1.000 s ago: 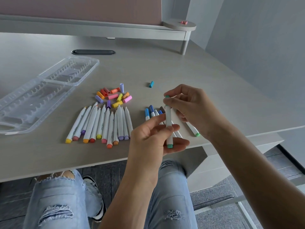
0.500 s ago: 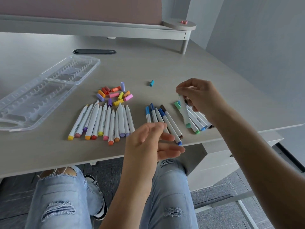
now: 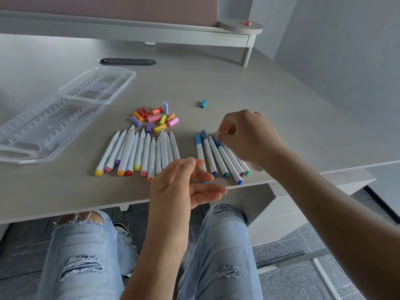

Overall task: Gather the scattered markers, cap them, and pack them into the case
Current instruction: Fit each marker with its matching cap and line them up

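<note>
A row of uncapped white markers [image 3: 140, 152] lies on the table, tips pointing away from me. Behind them sits a pile of loose coloured caps [image 3: 155, 118], and a single blue cap [image 3: 203, 103] lies apart further right. Several capped blue and green markers [image 3: 211, 156] lie side by side near the front edge. My right hand [image 3: 249, 137] is over this group, its thumb and forefinger pinching the dark far end of one marker. My left hand [image 3: 184, 187] hovers above the table's front edge, fingers relaxed and holding nothing. The clear plastic case [image 3: 54, 118] lies open at the left.
A raised shelf [image 3: 129, 31] runs along the back of the table, with a black oval cable slot [image 3: 127, 61] in front of it. A grey wall stands close on the right. My knees in torn jeans are below the front edge.
My right hand laid the green-capped marker down at the right, then moved left onto the blue group. My left hand let go of that marker and now hangs open.
</note>
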`<action>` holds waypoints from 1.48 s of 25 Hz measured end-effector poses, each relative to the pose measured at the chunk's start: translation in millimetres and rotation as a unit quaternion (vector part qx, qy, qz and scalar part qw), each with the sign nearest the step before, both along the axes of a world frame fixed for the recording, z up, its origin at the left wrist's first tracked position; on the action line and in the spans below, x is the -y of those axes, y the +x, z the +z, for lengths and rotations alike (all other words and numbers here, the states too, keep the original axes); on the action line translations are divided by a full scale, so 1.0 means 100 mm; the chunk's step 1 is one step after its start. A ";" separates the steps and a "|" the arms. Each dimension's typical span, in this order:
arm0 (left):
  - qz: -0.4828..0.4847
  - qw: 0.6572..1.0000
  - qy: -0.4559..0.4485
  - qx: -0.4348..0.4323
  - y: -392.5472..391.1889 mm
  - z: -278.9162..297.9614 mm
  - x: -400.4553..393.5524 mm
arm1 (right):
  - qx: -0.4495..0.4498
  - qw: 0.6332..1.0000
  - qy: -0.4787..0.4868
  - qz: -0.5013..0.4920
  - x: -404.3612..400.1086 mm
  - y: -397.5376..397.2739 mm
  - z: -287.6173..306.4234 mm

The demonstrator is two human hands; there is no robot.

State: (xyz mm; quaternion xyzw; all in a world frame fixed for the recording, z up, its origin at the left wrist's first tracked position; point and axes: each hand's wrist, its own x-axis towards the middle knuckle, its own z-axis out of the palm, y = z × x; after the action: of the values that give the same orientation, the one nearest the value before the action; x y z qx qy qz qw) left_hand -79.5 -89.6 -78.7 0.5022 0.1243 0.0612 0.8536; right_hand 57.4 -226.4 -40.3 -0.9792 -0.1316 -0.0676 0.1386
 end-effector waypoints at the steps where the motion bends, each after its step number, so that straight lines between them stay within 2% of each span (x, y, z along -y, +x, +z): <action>1: 0.000 1.000 -0.003 0.000 0.00 0.00 0.00 | -0.010 1.000 -0.013 0.010 -0.04 -0.04 0.00; 5: -0.001 1.000 -0.010 -0.001 -0.01 -0.02 -0.01 | -0.015 0.994 -0.105 -0.007 -0.16 -0.10 0.02; 12: -0.011 1.000 0.006 0.002 -0.05 -0.04 -0.05 | -0.016 0.985 -0.171 -0.006 -0.29 -0.12 0.10; 16: 0.014 0.998 0.052 0.019 0.00 -0.04 -0.07 | -0.038 0.993 -0.111 -0.029 -0.22 -0.06 0.10; 20: 0.025 0.996 0.085 0.022 0.12 0.04 -0.08 | -0.044 0.997 0.039 -0.052 -0.06 0.05 0.17; 24: 0.022 0.989 0.146 0.031 0.37 0.16 -0.03 | -0.067 0.986 0.152 -0.026 -0.08 0.10 0.32; 29: -0.033 0.999 -0.003 -0.007 0.66 0.30 0.08 | -0.101 0.975 0.197 -0.007 -0.18 0.28 0.28; 31: -0.031 0.999 -0.025 -0.010 0.72 0.29 0.06 | -0.087 0.974 0.206 -0.015 -0.19 0.52 0.18; 33: -0.030 0.998 -0.050 -0.011 0.75 0.28 0.03 | -0.047 0.984 0.169 -0.038 -0.20 0.86 0.04; 35: -0.027 0.995 -0.089 -0.023 0.80 0.28 0.00 | -0.057 0.994 0.089 -0.040 -0.25 1.15 -0.07; 37: -0.024 0.992 -0.117 -0.033 0.87 0.29 -0.04 | -0.075 0.996 0.051 -0.023 -0.32 1.35 -0.16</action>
State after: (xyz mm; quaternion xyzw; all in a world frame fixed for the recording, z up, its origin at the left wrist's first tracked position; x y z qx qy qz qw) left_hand 7.6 -85.8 -49.4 0.4034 0.1465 0.0092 0.9032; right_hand 192.3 -194.0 -56.2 -0.9759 -0.0944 -0.0040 0.1966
